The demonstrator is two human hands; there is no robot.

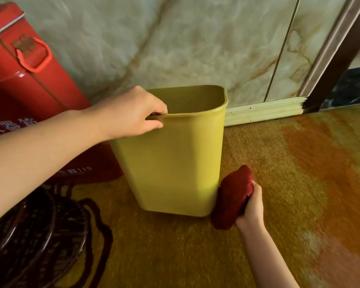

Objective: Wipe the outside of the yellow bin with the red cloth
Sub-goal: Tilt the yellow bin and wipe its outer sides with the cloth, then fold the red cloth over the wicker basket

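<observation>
A tall yellow bin (170,161) stands upright on the carpet in the middle of the view, its open top empty as far as I can see. My left hand (131,113) grips the bin's near-left rim, fingers curled over the edge. My right hand (252,206) holds a bunched red cloth (232,196) pressed against the lower right side of the bin, close to the floor. The bin's far sides are hidden.
A red metal box (23,65) with a handle leans against the marble wall (175,42) at left. Dark wicker-like baskets with cords (35,231) lie at bottom left. Yellow-orange carpet (299,183) stretches right; a white skirting board (266,110) and dark door frame (337,57) stand behind.
</observation>
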